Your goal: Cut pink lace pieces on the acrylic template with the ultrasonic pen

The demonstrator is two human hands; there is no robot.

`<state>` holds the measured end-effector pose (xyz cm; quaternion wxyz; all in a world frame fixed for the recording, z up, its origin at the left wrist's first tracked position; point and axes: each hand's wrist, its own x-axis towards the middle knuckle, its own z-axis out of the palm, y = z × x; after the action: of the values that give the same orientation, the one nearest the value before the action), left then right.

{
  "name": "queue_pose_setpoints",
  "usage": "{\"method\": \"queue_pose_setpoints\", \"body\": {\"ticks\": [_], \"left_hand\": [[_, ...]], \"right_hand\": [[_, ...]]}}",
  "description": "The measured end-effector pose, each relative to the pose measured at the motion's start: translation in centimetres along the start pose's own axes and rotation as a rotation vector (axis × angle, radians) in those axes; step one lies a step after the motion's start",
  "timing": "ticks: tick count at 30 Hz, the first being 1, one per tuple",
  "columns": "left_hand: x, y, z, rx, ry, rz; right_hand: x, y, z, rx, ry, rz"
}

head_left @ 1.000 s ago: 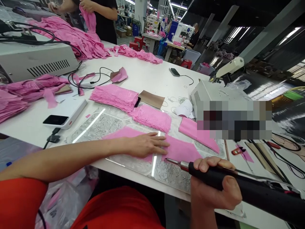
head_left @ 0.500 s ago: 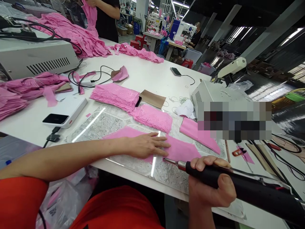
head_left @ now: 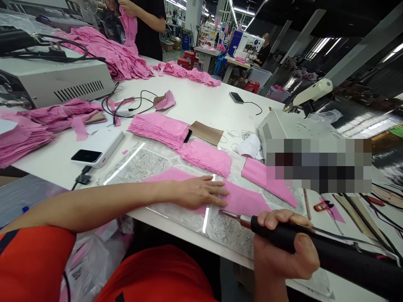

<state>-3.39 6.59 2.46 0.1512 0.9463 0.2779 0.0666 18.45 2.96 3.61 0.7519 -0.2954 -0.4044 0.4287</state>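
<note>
My left hand [head_left: 198, 192] lies flat, fingers stretched out, pressing a strip of pink fabric [head_left: 242, 201] onto a glass plate [head_left: 132, 165] on the white table. My right hand [head_left: 283, 247] is wrapped round the black handle of a hot cutting tool [head_left: 317, 247]. Its metal tip [head_left: 229, 214] points left and rests at the near edge of the pink strip, just right of my left fingertips. Two stacks of pink lace pieces [head_left: 206, 156] sit behind the strip, and another pink piece [head_left: 267, 180] lies to the right.
A white power bank [head_left: 97, 149] with a cable lies left of the glass. A grey control box [head_left: 53, 79] stands at the far left, another [head_left: 283, 126] at the right. Heaps of pink fabric [head_left: 107, 50] cover the back, where a person in black handles cloth. A phone [head_left: 236, 97] lies further back.
Both hands have hardly moved; the tool tip has stayed at the strip's near edge. My head has shifted a little, so the scene sits slightly further right and lower.
</note>
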Motion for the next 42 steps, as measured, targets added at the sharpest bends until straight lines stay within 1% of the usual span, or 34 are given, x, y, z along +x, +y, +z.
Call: {"method": "queue_pose_setpoints", "body": {"ticks": [2,4,7,10,12,15,20,26,42], "left_hand": [[-0.2,0.2,-0.7,0.004,0.013,0.000],[-0.9,0.4,-1.5,-0.011,0.055,-0.012],[-2.9,0.6,-2.2,-0.055,0.122,-0.008],[-5.4,0.8,-2.1,-0.082,0.148,0.012],[-6.8,0.9,-1.6,-0.083,0.126,0.012],[-7.9,1.1,-0.9,-0.089,0.096,-0.015],[-8.0,1.0,0.1,-0.097,0.112,-0.031],[-8.0,0.7,0.7,-0.072,0.118,-0.029],[-8.2,0.8,0.2,-0.031,0.141,-0.024]], "right_hand": [[0.0,-0.3,-0.1,0.022,0.019,0.013],[-0.2,-0.5,-0.1,0.040,0.025,0.018],[-0.7,-0.6,0.2,0.066,-0.004,0.041],[-1.4,-0.4,0.8,0.094,-0.061,0.066],[-1.8,-0.2,1.3,0.105,-0.089,0.069],[-2.1,0.0,1.8,0.112,-0.110,0.063],[-2.4,0.3,2.1,0.090,-0.121,0.079],[-2.5,0.5,2.0,0.066,-0.109,0.085],[-2.0,0.3,2.4,0.080,-0.112,0.051]]}}
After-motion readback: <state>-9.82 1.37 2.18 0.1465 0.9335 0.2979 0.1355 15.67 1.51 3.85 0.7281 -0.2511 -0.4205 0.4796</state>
